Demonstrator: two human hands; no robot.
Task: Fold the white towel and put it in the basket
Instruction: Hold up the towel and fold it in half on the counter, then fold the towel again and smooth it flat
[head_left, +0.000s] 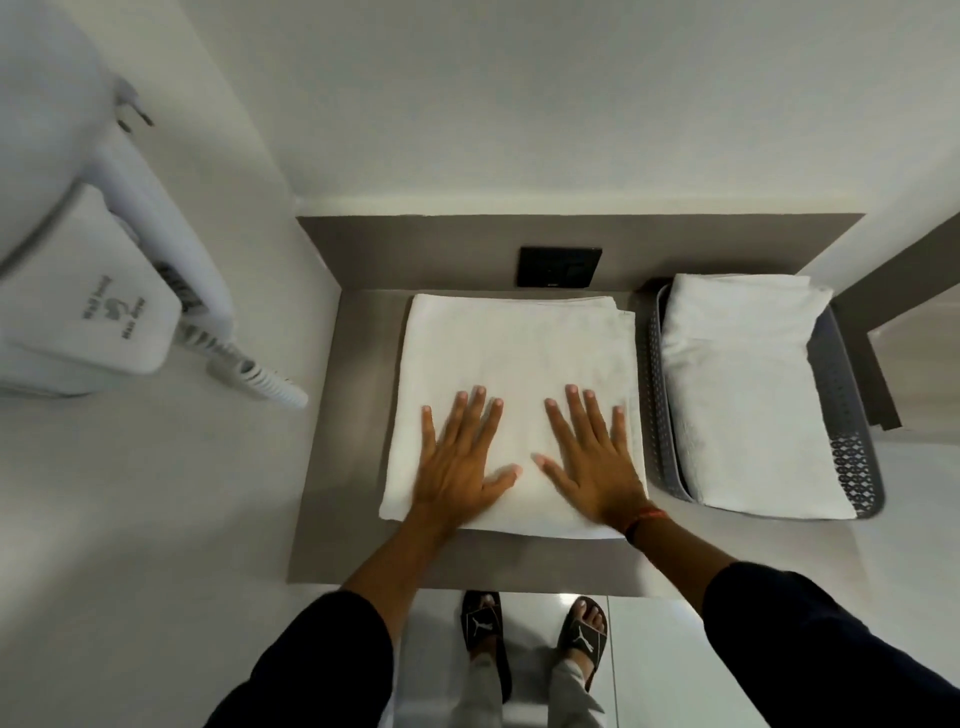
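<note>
A white towel (514, 353) lies folded into a thick rectangle on the grey counter (358, 415). My left hand (460, 457) rests flat on its near left part, fingers spread. My right hand (592, 452) lies flat on its near right part, fingers spread as well. Neither hand grips the cloth. To the right of the towel stands a grey perforated basket (852, 457), and another folded white towel (743, 384) fills it.
A black socket plate (560, 266) sits on the back panel behind the towel. A white wall-mounted hair dryer (104, 291) with a coiled cord hangs at the left. A white wall closes the left side. My sandalled feet (535, 634) show below the counter's front edge.
</note>
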